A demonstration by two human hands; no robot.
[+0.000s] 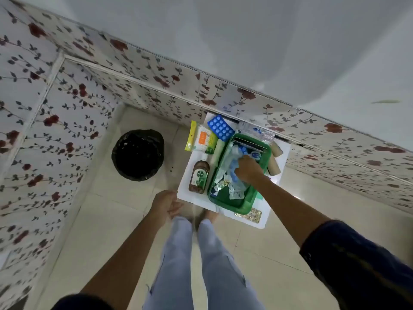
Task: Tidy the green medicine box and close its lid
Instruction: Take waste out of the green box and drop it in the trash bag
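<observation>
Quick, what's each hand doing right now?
Left hand: loosely open, holding nothing, off the table's near-left corner.
Right hand: inside the green box, fingers curled among wrappers; a grasp cannot be told.

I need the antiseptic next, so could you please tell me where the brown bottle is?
The brown bottle lies flat on the white board, just left of the green box and below the cotton swab pack.

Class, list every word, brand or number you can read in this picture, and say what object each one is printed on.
"Dettol": on the green label of the brown bottle, left of the green box.
Orange patch on the cotton swab pack: print too small to read.
Blue oval logo on the white packet inside the box: too blurred to read.
Blue blister pack and foil strip: no legible text.
</observation>
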